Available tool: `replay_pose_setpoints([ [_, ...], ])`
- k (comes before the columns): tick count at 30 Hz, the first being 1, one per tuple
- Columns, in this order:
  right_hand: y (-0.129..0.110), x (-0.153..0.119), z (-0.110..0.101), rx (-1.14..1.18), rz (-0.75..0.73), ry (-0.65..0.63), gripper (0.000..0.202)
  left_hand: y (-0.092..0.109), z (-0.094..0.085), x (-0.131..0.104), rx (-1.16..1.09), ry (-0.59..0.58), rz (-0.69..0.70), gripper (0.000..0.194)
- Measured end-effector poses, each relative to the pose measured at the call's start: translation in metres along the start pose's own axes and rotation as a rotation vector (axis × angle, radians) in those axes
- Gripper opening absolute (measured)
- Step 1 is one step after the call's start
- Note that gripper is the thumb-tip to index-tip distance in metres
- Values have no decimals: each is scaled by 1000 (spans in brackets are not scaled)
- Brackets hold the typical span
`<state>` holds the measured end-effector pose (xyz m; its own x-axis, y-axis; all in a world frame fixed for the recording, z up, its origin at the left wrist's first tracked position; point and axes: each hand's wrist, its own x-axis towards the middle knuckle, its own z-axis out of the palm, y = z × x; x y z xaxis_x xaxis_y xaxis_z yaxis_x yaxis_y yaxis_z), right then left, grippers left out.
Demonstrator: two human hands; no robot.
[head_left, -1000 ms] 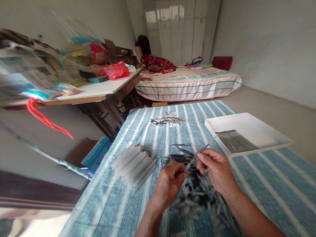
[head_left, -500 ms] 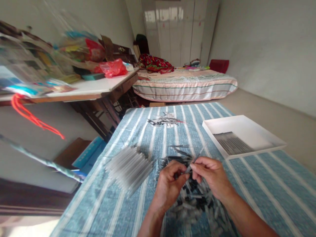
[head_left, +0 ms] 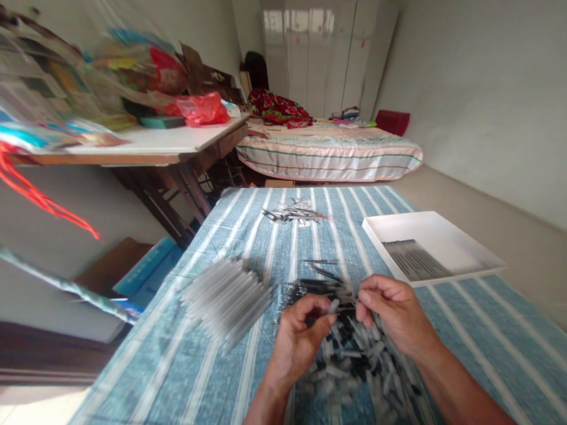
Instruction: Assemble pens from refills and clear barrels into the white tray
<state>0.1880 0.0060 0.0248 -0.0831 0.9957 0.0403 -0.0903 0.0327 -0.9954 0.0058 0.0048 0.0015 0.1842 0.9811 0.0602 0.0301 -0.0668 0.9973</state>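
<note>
A bed (head_left: 330, 154) is standing before a pale wardrobe (head_left: 321, 65) at the back of the room, and a side table (head_left: 168, 141) is carrying a red plastic bag (head_left: 204, 110) and other bags along the left wall. In the foreground, a blue-and-white striped cloth (head_left: 177, 360) is covering the work table. The left hand (head_left: 300, 336) is pinching a small grey cap (head_left: 333, 306) between thumb and forefinger above the table. The right hand (head_left: 396, 310) is hovering just beside it, thumb and fingertips drawing together; whether they are grasping anything, one cannot tell. Beneath and between the hands, a loose heap of grey and black caps (head_left: 354, 354) is lying on the cloth, its nearest part blurring. Just beyond, dark thin sticks (head_left: 315, 288) are lying in a bunch. To the left, a stack of pale tubes (head_left: 230, 301) is resting aslant. To the right, a shallow white box (head_left: 456, 239) is holding a row of dark sticks (head_left: 416, 260) against its left side. Near the far edge, a small scattered pile (head_left: 296, 213) is lying.
</note>
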Motion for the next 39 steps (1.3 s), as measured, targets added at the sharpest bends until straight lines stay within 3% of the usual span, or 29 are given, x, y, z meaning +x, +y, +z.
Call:
replay_pose_setpoints([
  [6, 8, 3, 6, 67, 35, -127, 22, 5, 0, -1, 47, -47, 65, 4],
  [18, 9, 4, 5, -38, 79, -212, 24, 2, -1, 1, 201, -110, 148, 7],
  [28, 14, 1, 6, -261, 15, -241, 20, 9, -4, -2, 104, -201, -56, 12],
  [39, 29, 3, 6, -651, -180, -179, 22, 7, -7, 2, 305, -210, -132, 13],
])
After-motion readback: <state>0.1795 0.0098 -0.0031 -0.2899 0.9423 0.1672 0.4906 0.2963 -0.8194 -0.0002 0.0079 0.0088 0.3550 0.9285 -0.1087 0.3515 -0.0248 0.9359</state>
